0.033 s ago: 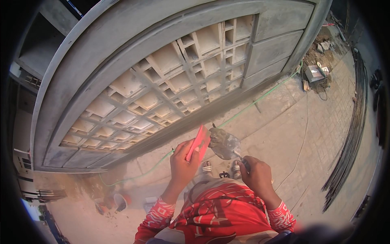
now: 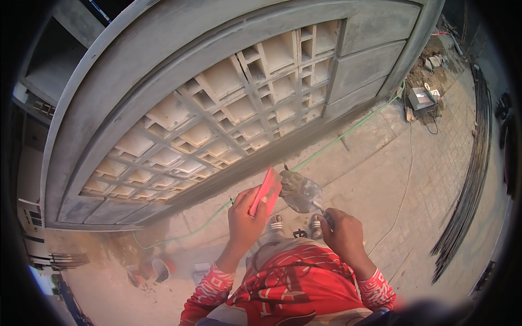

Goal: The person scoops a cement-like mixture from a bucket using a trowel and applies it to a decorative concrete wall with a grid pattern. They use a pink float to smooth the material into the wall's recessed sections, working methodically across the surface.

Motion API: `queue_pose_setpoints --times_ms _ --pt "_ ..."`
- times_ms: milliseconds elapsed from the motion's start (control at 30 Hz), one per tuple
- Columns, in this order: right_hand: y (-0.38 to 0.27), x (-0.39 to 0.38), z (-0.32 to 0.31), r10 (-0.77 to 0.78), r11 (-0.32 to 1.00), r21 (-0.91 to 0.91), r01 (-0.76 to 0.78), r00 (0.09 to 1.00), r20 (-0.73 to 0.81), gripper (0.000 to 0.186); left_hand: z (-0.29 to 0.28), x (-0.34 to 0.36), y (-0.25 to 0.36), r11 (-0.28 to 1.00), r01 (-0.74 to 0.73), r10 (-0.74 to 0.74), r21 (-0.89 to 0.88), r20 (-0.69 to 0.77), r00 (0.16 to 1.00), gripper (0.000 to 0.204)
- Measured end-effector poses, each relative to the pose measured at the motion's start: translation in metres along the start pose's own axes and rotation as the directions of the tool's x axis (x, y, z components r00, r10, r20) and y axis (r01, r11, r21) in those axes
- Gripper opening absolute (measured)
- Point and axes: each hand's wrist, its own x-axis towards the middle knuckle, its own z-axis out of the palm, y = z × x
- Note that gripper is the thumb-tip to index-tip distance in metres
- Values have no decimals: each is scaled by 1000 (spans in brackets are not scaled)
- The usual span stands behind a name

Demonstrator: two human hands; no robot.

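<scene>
My left hand [image 2: 247, 217] grips a flat red plastering float [image 2: 266, 193], held tilted with its long edge upward. Its face has a few grey smears. In my right hand [image 2: 343, 233] is the handle of a trowel [image 2: 302, 191], whose broad blade is coated with wet-looking grey mortar. The blade's left side lies right by the float; whether they touch I cannot tell. Both tools are held in front of my body, above the paving. Beyond them rises a grey rendered wall [image 2: 375, 60] with a recessed lattice of pale square blocks [image 2: 236, 111].
A green hose or cord [image 2: 337, 138] runs along the wall's foot. Dark rods [image 2: 467, 179] lie bundled at the right. A metal box [image 2: 421, 98] sits by dirt and rubble at the far right. Buckets [image 2: 162, 269] stand at the lower left. A thin cable [image 2: 405, 195] crosses the paving.
</scene>
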Motion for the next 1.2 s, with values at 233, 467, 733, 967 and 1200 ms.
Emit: queue_pose_setpoints --times_ms 233,467,733,967,1200 --pt "-4 3 5 -21 996 -87 21 1000 3 23 7 -2 -2 990 60 -57 -129 30 998 30" --pt "-8 5 9 -47 988 -144 49 999 11 24 20 -9 -17 902 269 -246 -338 112 963 33" --pt "-11 6 11 -60 971 -230 62 998 13 22 28 -12 -15 763 398 -322 -510 235 917 35" --pt "-8 10 9 -13 987 -159 12 1000 -5 24 19 -19 -20 365 522 -365 -771 397 842 39" --pt "-6 14 6 42 999 -28 -42 999 22 25 3 -22 -30 374 493 -355 -785 370 858 41"
